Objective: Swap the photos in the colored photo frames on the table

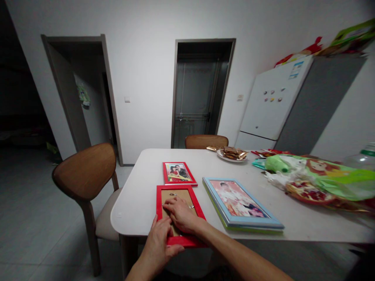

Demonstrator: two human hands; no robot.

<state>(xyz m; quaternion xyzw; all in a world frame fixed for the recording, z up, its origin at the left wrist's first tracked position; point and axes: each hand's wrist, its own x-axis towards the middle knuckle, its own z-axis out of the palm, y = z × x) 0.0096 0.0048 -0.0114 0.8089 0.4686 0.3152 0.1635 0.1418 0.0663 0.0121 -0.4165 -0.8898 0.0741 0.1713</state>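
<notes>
A red photo frame lies face down at the table's front edge, its brown backing board showing. My left hand grips its lower left corner, thumb along the bottom edge and fingers over the left side. My right hand rests on the backing with bent fingers pressed at the left inner edge; whatever is under the fingertips is hidden. A small metal hanger shows near the top of the board and a metal clip at its right edge. Just behind lies another red photo frame, picture side up.
Stacked photo frames, light blue on top, lie to the right. Farther back stands a plate of wrapped snacks. Green plastic bags and a pomegranate crowd the right side. A wooden chair stands left of the table.
</notes>
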